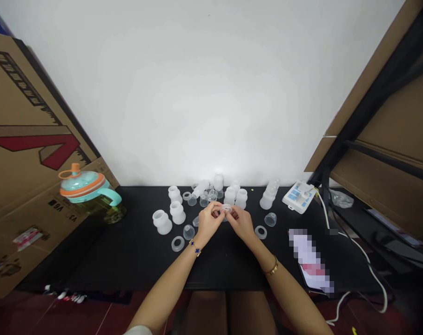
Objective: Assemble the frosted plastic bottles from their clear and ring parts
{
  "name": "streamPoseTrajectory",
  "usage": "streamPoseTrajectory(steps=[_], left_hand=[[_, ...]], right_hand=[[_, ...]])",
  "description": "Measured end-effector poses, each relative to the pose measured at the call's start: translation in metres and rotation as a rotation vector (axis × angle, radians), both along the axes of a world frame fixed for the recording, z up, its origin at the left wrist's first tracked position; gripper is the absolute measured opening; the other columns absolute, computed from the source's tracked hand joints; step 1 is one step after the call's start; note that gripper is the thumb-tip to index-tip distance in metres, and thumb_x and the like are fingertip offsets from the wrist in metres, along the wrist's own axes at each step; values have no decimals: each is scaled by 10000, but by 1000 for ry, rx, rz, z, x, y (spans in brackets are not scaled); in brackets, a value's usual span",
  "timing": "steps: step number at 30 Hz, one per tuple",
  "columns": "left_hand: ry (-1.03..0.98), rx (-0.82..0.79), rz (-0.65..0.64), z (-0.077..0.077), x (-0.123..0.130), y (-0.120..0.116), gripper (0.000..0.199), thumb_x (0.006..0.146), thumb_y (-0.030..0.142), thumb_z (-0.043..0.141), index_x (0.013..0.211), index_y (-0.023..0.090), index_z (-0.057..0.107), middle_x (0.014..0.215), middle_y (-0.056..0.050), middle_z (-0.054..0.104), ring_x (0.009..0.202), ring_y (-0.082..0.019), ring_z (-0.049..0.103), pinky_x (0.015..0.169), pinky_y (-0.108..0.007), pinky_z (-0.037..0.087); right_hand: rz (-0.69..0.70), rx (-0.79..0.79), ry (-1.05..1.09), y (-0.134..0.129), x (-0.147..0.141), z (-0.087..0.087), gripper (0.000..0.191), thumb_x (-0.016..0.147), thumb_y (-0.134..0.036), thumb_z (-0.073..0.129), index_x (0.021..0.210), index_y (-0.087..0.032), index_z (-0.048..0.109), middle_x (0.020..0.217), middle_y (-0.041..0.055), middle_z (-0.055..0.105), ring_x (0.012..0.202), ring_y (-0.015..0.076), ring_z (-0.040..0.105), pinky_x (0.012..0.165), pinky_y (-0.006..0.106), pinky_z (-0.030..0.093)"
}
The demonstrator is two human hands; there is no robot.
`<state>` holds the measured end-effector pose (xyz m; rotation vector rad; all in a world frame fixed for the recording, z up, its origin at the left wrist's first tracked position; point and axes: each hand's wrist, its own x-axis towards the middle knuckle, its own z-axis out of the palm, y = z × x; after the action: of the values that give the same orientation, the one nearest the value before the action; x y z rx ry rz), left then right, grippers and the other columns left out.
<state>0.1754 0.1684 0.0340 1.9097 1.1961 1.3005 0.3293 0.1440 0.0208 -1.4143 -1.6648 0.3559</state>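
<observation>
Both hands meet over the middle of the black table. My left hand (210, 220) and my right hand (242, 223) pinch a small translucent ring (226, 207) between their fingertips, one on each side. White bottles stand to the left, among them a wide-mouthed one (162, 222), and more stand just behind my hands, such as one bottle (241, 198). Clear domed caps lie around, one cap (189, 232) left of my left wrist and another cap (270, 219) to the right. A loose ring (178, 243) lies at the left, another ring (260, 232) beside my right wrist.
On the left a teal and orange jug (89, 190) stands by a cardboard box (26, 186). At the right are an assembled bottle (267, 197), a white power strip (299, 197), a phone with a blurred screen (311, 260) and white cables (363, 253). A white wall (211, 93) rises behind.
</observation>
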Motion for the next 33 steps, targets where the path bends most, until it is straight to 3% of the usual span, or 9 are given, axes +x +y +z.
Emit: streamPoseTrajectory(steps=[33], left_hand=[[-3,-7,-9,-1,0,1,85,852,289,638,890,213,634,676,34,683,566,-115,596,578,-217,444]], right_hand=[[1,18,1,0,1,0,308,944,-434,532,830,-192,685,683,12,649,610,164,567,597,248,382]])
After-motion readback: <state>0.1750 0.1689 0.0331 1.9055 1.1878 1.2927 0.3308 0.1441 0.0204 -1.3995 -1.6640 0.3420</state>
